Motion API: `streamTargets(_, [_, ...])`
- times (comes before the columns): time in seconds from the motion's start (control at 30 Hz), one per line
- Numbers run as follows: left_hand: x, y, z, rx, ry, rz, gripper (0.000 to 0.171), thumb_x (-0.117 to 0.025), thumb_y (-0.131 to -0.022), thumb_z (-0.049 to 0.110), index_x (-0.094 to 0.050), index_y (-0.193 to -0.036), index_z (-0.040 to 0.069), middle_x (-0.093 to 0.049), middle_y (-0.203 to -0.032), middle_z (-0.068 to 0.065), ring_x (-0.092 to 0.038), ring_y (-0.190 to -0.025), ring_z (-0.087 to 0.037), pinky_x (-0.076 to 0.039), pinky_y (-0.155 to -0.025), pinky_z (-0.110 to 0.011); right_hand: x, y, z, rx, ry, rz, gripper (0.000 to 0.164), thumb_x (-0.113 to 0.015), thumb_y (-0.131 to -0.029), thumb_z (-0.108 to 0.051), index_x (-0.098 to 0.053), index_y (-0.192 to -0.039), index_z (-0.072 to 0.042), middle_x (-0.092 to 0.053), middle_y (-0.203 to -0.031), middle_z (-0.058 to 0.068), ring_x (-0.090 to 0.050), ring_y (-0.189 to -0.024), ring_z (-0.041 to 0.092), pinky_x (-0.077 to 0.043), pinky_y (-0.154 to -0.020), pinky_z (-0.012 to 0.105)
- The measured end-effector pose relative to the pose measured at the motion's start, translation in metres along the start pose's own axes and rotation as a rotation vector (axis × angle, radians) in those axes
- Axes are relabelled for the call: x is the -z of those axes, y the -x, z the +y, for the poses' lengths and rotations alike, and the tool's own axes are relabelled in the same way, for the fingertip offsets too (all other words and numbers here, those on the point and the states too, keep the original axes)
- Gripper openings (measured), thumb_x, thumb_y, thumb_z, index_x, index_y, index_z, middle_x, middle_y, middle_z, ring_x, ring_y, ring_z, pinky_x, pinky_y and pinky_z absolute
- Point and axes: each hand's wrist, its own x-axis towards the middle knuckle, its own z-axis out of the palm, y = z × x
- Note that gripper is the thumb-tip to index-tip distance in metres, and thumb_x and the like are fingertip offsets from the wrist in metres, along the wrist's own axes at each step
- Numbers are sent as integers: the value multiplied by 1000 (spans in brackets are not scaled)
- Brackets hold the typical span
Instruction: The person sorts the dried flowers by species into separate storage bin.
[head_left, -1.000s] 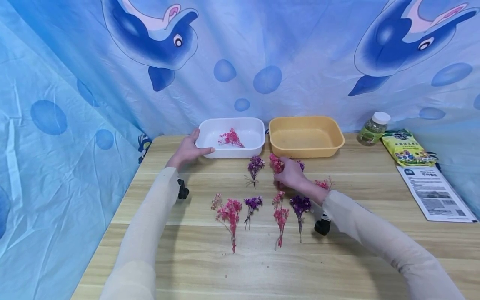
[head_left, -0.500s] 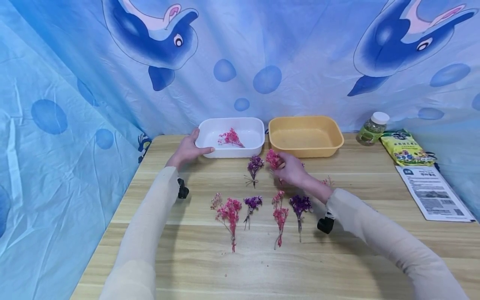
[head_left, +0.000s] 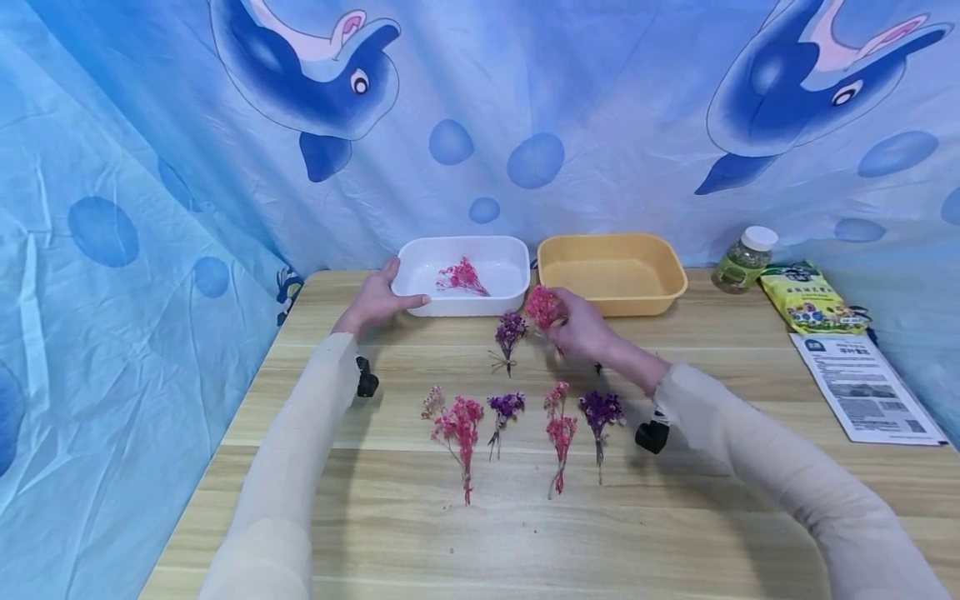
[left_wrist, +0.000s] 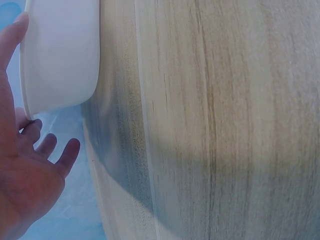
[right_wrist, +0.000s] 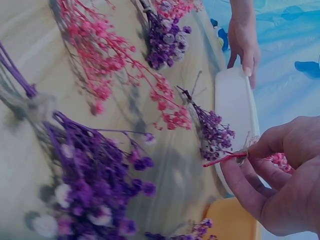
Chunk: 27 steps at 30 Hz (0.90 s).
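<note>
My left hand (head_left: 375,298) holds the left end of a white plastic tray (head_left: 480,306), thumb on the front rim in the head view. In the left wrist view its fingertips (left_wrist: 31,127) bend around the tray's corner. A small bunch of pink dried flowers (head_left: 462,275) lies inside that tray. My right hand (head_left: 587,327) pinches another pink dried flower bunch (head_left: 542,307) by its tied stem, near the yellow tray's front corner. The right wrist view shows the stem end (right_wrist: 217,161) between thumb and fingers. A purple bunch (head_left: 511,329) lies just left of this hand.
A yellow tray (head_left: 611,306) stands right of the white one. Several pink and purple bunches, such as a large pink one (head_left: 459,425) and a dark purple one (head_left: 600,410), lie mid-table. A jar (head_left: 744,260), yellow packet (head_left: 810,300) and printed sheet (head_left: 870,387) sit at right.
My right hand has lifted the pink bunch and shifted slightly toward the trays, the flowers moving up and left. My left hand has stayed on the white tray.
</note>
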Motion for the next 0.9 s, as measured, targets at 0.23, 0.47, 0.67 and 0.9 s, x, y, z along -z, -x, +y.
streamTargets(0.23, [1,2,0,12,0,-8,116,-82,-82,44,-7,-159,2,-5,-165,-16,-5,-151,-30,-9,-121,-44,6,-13,-11,69,45,15,74,-66,-80,11,-39,-148,5,-70,-100,22,-68,-92,34,-59,-80,40])
streamTargets(0.47, [1,1,-1,3,-13,0,115,-82,-82,44,-8,-159,1,-6,-165,-16,-6,-151,-30,-10,-121,-43,14,-27,-24,125,89,-40,73,-65,-83,12,-37,-150,4,-68,-100,21,-69,-84,33,-60,-69,35])
streamTargets(0.67, [2,2,0,-4,-18,4,114,-82,-82,43,-9,-158,0,-6,-165,-18,-6,-151,-31,-10,-121,-43,19,-43,-32,168,93,-116,75,-61,-83,14,-33,-152,3,-66,-102,21,-66,-85,33,-59,-66,36])
streamTargets(0.9, [0,2,0,1,-6,7,115,-82,-81,44,-10,-159,1,-7,-165,-17,-7,-151,-31,-11,-121,-44,20,-67,-39,181,158,-173,76,-61,-87,10,-27,-155,3,-66,-109,21,-66,-98,34,-58,-80,39])
